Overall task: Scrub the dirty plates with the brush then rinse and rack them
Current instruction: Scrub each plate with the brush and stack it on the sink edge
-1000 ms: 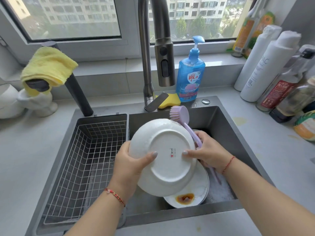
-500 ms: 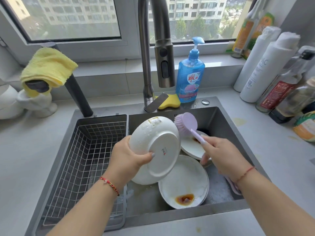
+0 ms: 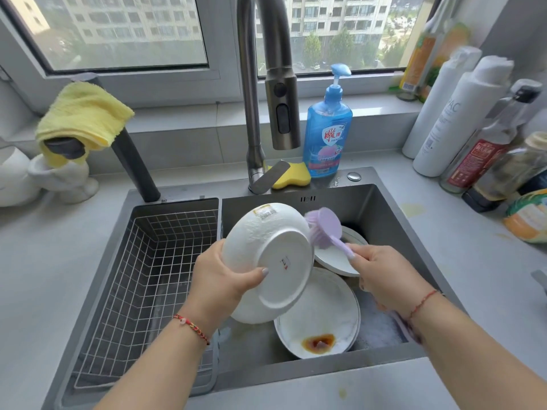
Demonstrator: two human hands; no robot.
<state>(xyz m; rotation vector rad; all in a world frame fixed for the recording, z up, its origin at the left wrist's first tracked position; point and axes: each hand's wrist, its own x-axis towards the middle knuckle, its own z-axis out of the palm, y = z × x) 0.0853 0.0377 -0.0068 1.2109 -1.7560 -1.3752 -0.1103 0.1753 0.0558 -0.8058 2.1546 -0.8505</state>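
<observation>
Left hand (image 3: 220, 276) grips the tilted plate (image 3: 268, 255) firmly while, just beside it, right hand (image 3: 384, 279), clasping the brush (image 3: 324, 229), should scrub with overlapping circles.

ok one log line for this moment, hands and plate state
left hand: grips white plate, underside up | right hand: holds purple brush at plate rim | stained plate: in sink

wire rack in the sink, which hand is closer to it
Left. The left hand, holding a plate, is just beside the wire rack; the right hand is farther off, across the basin.
</observation>
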